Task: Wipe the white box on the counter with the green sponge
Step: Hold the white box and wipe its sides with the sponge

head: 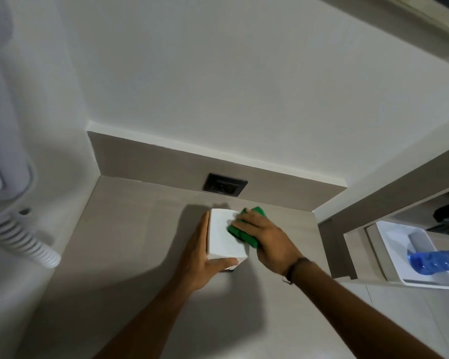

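Near the tabletop's [130,229] back edge, the white box [224,235] is gripped by the left hand [205,257]; the green sponge [244,233] is pressed onto it under the flattened right hand [265,237].

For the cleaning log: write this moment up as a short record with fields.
surface: grey counter in a wall corner
box: white box on the counter, near the back wall
left hand: left hand grips the box's left side, thumb across its near edge
right hand: right hand presses the sponge on the box's right side
socket: black socket in the strip behind the box
tray: white tray on the right, a blue bottle lying in it
left wall: white coiled hose
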